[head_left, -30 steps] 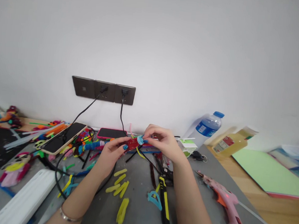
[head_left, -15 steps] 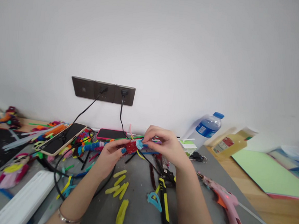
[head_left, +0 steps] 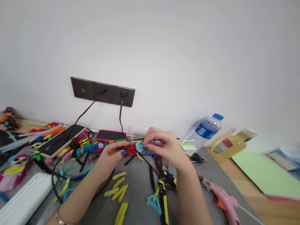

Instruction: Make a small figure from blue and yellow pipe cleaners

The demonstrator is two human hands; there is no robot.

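My left hand (head_left: pixel 108 160) is closed on a red fuzzy pipe-cleaner piece (head_left: pixel 131 150), thumb along its near side. At the right end of that piece sits a small light-blue coil (head_left: pixel 139 146), which my right hand (head_left: pixel 166 146) pinches between thumb and fingertips. Whether the coil is fixed to the red piece I cannot tell. Below my hands, several short yellow pipe-cleaner pieces (head_left: pixel 121 215) lie on the grey mat (head_left: pixel 137 202). A light-blue loop (head_left: pixel 154 204) and pliers with black-and-yellow handles (head_left: pixel 163 206) are by my right forearm.
A pink glue gun (head_left: pixel 229 210) lies at the right, its cord trailing off. Behind stand a water bottle (head_left: pixel 208 127) and a yellow glue bottle (head_left: pixel 227 146). At the left are a phone (head_left: pixel 62 140), a white power strip (head_left: pixel 22 201), black cables and pipe-cleaner dolls (head_left: pixel 13 174).
The view shifts very slightly. Both hands keep their hold on the red piece and the light-blue coil, with hardly any movement.
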